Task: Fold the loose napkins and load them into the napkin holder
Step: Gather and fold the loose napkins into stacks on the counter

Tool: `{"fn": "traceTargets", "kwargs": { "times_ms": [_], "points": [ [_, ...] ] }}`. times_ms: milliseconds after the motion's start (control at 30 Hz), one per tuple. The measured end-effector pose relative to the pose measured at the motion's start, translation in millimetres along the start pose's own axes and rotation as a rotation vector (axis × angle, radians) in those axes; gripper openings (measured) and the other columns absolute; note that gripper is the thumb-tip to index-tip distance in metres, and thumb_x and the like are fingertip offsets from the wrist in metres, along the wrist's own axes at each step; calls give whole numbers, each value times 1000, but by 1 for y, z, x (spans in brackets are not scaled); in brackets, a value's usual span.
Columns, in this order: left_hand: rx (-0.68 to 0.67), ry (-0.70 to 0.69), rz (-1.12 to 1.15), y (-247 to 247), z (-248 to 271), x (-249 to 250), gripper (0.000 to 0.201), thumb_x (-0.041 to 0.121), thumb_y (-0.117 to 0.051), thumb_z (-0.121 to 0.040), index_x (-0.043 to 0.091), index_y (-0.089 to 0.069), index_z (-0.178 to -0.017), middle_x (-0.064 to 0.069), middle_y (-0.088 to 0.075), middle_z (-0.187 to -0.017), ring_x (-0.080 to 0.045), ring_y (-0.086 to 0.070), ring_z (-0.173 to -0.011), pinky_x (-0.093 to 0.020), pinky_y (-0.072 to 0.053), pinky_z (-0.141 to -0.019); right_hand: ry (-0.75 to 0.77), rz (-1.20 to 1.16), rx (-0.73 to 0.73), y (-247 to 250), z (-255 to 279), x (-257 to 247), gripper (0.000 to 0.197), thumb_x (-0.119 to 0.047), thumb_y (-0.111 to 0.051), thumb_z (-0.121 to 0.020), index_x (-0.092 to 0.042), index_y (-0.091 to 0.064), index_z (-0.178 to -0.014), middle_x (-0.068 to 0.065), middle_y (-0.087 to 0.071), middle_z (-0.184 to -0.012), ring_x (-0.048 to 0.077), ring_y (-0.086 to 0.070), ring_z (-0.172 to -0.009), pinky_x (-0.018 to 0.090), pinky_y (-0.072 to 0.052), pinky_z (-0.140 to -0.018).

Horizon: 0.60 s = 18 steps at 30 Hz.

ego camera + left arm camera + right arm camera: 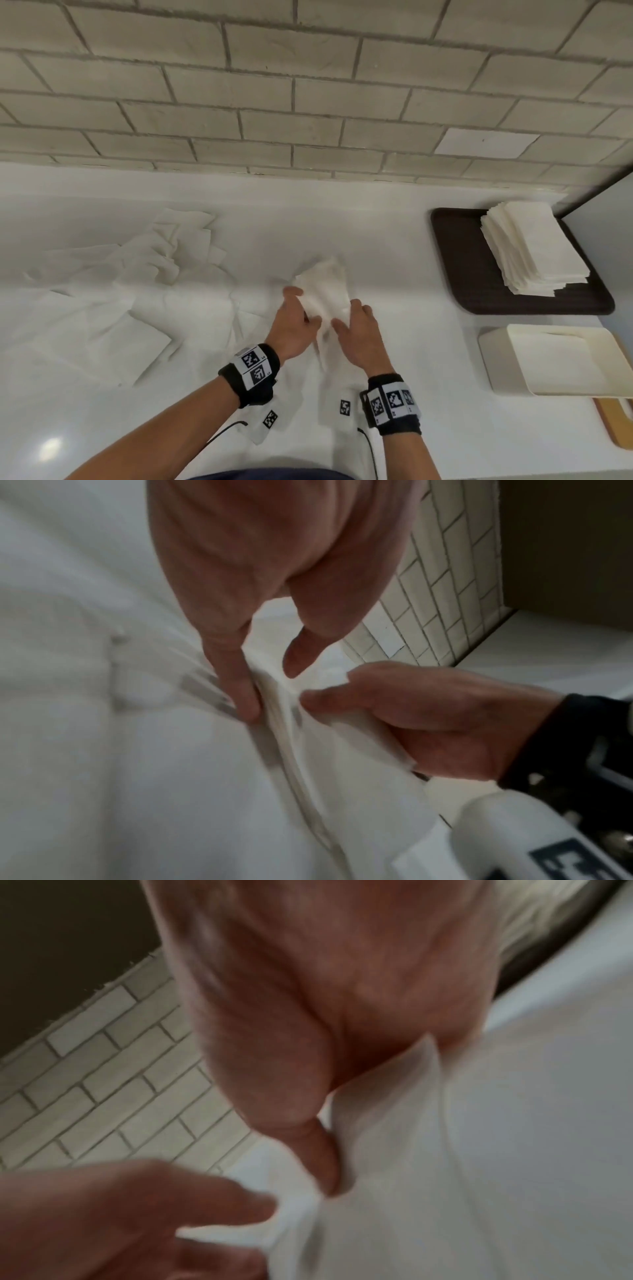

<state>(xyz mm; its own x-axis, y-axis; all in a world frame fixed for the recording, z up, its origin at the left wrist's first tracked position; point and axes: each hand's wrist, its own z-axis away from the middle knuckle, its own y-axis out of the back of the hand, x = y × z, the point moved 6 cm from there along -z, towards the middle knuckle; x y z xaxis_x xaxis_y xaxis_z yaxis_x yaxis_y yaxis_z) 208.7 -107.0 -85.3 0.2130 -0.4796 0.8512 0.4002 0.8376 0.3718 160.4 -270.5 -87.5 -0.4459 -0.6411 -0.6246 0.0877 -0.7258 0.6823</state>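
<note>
At centre frame we hold one napkin (323, 294) above the table (411, 260), left hand (294, 323) and right hand (359, 334) each pinching an edge. Thin paper may tear or crease crooked; blur probably hides the exact fold line.

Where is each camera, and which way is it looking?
Head: worn on the head, looking down at the counter; both forearms, left hand and right hand holding a napkin.
Left wrist: on the left wrist, looking along that hand towards the tile wall; the right hand shows too.
Right wrist: on the right wrist, looking along that hand; blurry.
Shared: all show both hands on the napkin.
</note>
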Motion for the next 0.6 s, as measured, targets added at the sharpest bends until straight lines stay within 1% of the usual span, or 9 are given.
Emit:
{"fn": "traceTargets", "kwargs": {
  "times_ms": [67, 133, 167, 233, 333, 400, 467, 533, 600],
  "points": [
    [94, -137, -59, 29, -9, 4, 108, 26, -93, -78, 22, -19, -157, -2, -39, -147, -15, -45, -132, -27, -42, -107, 198, 79, -107, 13, 13, -20, 31, -30, -63, -107, -23, -49, -133, 0, -63, -119, 25, -61, -111, 43, -52, -90],
    [39, -228, -41, 51, -16, 12, 136, 34, -105, -58, 34, -16, -160, 4, -37, -156, -13, -42, -138, -29, -40, -112, 342, 238, -130, 25, 26, -39, 29, -37, -64, -105, -35, -49, -129, -9, -64, -114, 21, -61, -104, 44, -54, -83],
    [-44, -226, 15, 58, -17, 17, 134, 31, -108, -54, 38, -24, -158, 3, -50, -150, -15, -52, -133, -30, -48, -108, 373, 249, -106, 34, 31, -45, 29, -40, -67, -103, -40, -51, -127, -13, -65, -111, 18, -62, -101, 42, -54, -80],
    [-164, -209, 92, 70, -15, 28, 98, 19, -107, -60, 31, -55, -143, 2, -72, -125, -17, -70, -114, -31, -57, -94, 347, 154, -76, 49, 31, -46, 37, -44, -77, -94, -45, -56, -124, -17, -68, -104, 12, -64, -94, 37, -56, -78],
    [-181, -173, 192, 79, -11, 30, 45, 13, -96, -77, 17, -77, -118, 0, -82, -111, -18, -77, -106, -39, -61, -94, 178, -53, -71, 60, 24, -12, 47, -41, -93, -77, -44, -65, -115, -16, -73, -99, 8, -69, -92, 26, -56, -76],
    [-136, -187, 280, 80, -8, 21, 35, 11, -89, -86, 15, -78, -120, -1, -82, -115, -21, -77, -111, -43, -61, -100, 80, -248, 53, 63, 23, 16, 37, -35, -96, -77, -37, -71, -104, -7, -76, -94, 21, -73, -87, 36, -62, -75],
    [-91, -209, 352, 79, -7, 13, 35, 5, -82, -92, 14, -75, -125, -1, -81, -120, -24, -75, -117, -42, -60, -103, 55, -545, 264, 66, 31, 28, 24, -28, -91, -87, -26, -74, -104, 2, -79, -94, 32, -75, -86, 47, -65, -79],
    [-69, -225, 434, 75, -8, 11, 36, 0, -77, -94, 14, -74, -126, -4, -79, -122, -26, -73, -120, -41, -59, -103, 105, -824, 405, 66, 39, 20, 21, -15, -80, -98, -18, -71, -116, 6, -79, -111, 30, -76, -104, 42, -62, -92],
    [-59, -240, 482, 68, -9, 14, 39, 7, -78, -92, 16, -71, -129, -6, -77, -125, -24, -72, -122, -39, -57, -104, 121, -923, 430, 60, 36, 11, 37, -7, -74, -100, -22, -61, -131, 2, -73, -129, 24, -70, -121, 37, -56, -103]
  ]
}}
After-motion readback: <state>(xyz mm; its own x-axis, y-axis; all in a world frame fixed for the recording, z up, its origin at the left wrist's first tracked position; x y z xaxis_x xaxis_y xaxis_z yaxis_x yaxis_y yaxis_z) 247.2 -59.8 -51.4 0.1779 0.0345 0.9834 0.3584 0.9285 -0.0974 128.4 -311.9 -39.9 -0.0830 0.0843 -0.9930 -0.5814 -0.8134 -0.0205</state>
